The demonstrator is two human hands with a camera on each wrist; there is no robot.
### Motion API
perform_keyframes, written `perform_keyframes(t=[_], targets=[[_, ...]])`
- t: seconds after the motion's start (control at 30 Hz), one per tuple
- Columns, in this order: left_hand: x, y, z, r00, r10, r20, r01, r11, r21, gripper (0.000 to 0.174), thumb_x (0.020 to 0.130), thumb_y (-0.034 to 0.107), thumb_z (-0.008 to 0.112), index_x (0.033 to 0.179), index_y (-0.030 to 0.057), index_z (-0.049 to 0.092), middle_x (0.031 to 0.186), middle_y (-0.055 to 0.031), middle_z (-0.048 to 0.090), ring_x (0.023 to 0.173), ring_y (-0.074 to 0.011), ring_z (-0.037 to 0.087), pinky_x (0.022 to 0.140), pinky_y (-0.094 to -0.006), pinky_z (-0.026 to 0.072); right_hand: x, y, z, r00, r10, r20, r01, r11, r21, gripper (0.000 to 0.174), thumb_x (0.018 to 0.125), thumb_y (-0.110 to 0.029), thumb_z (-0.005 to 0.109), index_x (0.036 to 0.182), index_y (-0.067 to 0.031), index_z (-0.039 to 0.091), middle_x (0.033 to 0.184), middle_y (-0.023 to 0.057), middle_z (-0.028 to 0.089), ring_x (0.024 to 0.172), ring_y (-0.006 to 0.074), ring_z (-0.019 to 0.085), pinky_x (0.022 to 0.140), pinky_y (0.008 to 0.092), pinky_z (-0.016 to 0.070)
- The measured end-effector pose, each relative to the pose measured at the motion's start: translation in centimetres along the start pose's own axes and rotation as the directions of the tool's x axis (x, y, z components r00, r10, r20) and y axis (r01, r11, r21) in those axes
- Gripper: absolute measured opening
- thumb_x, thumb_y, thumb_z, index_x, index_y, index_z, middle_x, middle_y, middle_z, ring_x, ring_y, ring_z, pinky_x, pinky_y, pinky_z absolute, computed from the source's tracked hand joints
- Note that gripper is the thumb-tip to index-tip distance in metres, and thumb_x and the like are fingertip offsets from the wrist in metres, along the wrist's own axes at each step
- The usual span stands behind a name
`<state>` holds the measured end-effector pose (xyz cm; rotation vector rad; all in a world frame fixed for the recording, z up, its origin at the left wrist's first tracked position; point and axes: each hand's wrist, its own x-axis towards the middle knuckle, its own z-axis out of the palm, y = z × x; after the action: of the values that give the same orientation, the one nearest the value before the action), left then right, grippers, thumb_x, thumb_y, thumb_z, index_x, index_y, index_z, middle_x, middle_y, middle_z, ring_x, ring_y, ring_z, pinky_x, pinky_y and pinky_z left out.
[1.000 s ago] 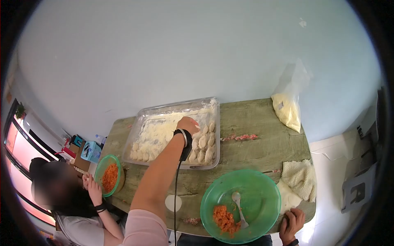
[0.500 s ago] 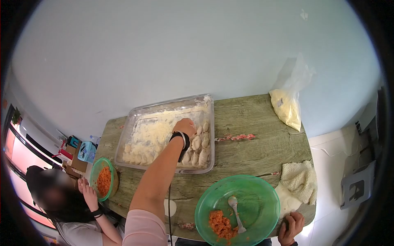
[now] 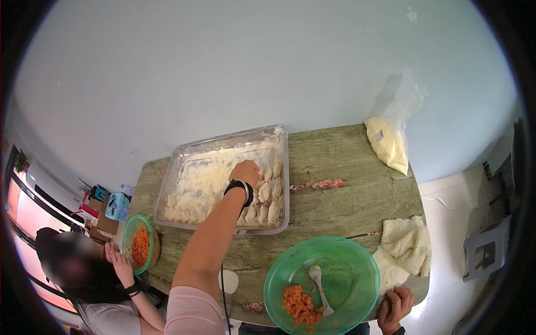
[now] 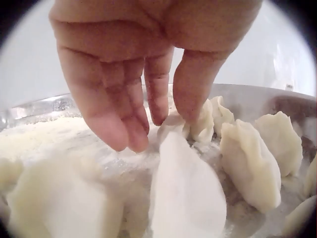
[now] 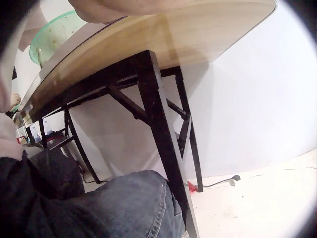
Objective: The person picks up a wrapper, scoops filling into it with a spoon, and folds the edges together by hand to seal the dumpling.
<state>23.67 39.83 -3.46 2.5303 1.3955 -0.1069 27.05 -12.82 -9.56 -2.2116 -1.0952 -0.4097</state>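
Observation:
My left hand reaches into a clear, flour-dusted tray. In the left wrist view, its thumb and a finger pinch a dumpling at the inner end of a row; the other fingers hang down beside it. Other pale dumplings stand close around, one large in front. My right hand rests on the table's near right edge with fingers loosely bent and nothing held. Beside it lies a piece of pale dough, partly under a cream cloth.
A green bowl with orange filling and a spoon stands before me. A round wrapper lies to its left. Another person sits at left near a second filling bowl. A flour bag stands back right.
My left hand has stayed over the dumplings in the tray, shifting slightly. The whole head view has moved a little. My right hand has kept its place at the table edge.

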Motion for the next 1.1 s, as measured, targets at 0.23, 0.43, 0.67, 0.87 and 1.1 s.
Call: perform_keyframes(t=[0.23,0.43,0.67,0.87,1.1], targets=[[-0.1,-0.1,0.7,0.988,0.115,-0.101,-0.112,0.993,0.036,0.024,0.077,0.01,0.066,0.102,0.0133,0.068,0.108,-0.0113,0.062,0.097,-0.0266,0.061,0.087,-0.0361,0.0503,-0.2,-0.2,0.2,0.997,0.054,0.049,-0.058,0.996,0.066,0.021,0.069,-0.009,0.055,0.088,0.0,0.056,0.093,0.0203,0.052,0.084,0.0376,0.05,0.075,0.0459,0.0397],[0.3,-0.5,0.7,1.0,0.021,-0.021,-0.02,0.998,0.053,0.028,0.076,0.007,0.066,0.103,0.0132,0.068,0.11,-0.0119,0.062,0.098,-0.027,0.06,0.088,-0.0344,0.0498,-0.1,-0.3,0.0,0.996,0.053,0.065,-0.057,0.997,0.06,0.021,0.069,-0.009,0.055,0.089,-0.0003,0.056,0.093,0.0199,0.052,0.084,0.0377,0.05,0.075,0.046,0.0399],[-0.5,-0.6,0.6,0.996,0.087,-0.013,-0.087,0.996,0.024,0.035,0.078,-0.001,0.056,0.109,0.0125,0.065,0.114,-0.013,0.06,0.103,-0.0284,0.059,0.09,-0.0361,0.0489,-0.1,-0.3,0.1,0.999,0.039,0.034,-0.04,0.998,0.054,0.022,0.068,-0.007,0.056,0.089,-0.001,0.057,0.094,0.0193,0.053,0.085,0.0371,0.051,0.075,0.0453,0.0403],[-0.7,-2.8,0.6,0.952,0.209,-0.222,-0.225,0.973,-0.052,0.047,0.071,0.007,0.07,0.116,0.013,0.061,0.102,-0.0115,0.064,0.085,-0.0229,0.063,0.078,-0.0333,0.0517,-0.9,0.6,0.6,0.999,0.046,0.002,-0.046,0.995,0.089,0.021,0.071,-0.01,0.057,0.091,-0.004,0.06,0.093,0.0169,0.055,0.084,0.0347,0.053,0.075,0.043,0.0417],[-12.3,2.9,-6.3,0.947,0.312,-0.077,-0.233,0.5,-0.834,0.045,0.083,0.011,0.06,0.125,0.0025,0.05,0.111,-0.0089,0.06,0.088,-0.0131,0.059,0.072,-0.0241,0.0474,-0.2,0.5,0.1,0.999,0.013,-0.052,-0.011,0.999,0.037,0.029,0.066,-0.01,0.065,0.095,-0.0067,0.061,0.097,0.0127,0.058,0.088,0.0308,0.056,0.071,0.0384,0.0448]])
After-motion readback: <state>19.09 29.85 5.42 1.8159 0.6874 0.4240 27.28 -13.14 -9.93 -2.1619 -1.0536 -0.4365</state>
